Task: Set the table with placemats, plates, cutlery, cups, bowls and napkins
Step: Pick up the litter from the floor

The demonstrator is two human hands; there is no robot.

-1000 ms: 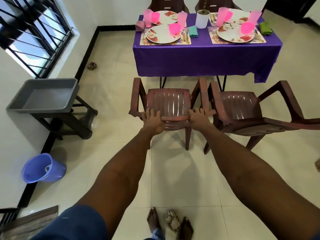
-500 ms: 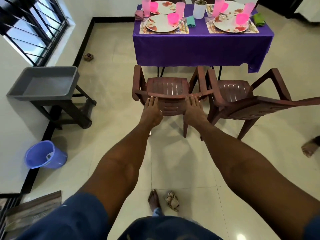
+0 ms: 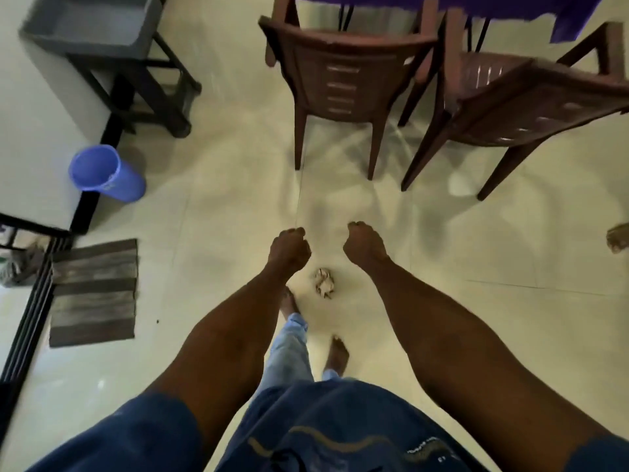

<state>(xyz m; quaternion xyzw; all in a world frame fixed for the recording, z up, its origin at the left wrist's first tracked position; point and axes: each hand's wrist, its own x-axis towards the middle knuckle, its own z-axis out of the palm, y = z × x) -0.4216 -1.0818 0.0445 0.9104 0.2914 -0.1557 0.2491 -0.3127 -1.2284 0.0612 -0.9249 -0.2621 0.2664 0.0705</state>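
Both hands hang curled, holding nothing.

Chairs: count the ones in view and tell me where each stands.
2. One chair stands upper middle, its back toward the camera, at the purple-covered table. The second chair is right beside it, on its right, angled. Others may be beyond the frame.

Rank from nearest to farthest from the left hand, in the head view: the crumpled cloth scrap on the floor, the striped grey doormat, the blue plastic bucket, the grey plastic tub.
From the left hand:
1. Crumpled cloth scrap, just right.
2. Striped grey doormat, left.
3. Blue plastic bucket, far left.
4. Grey plastic tub, top left, on its stand.
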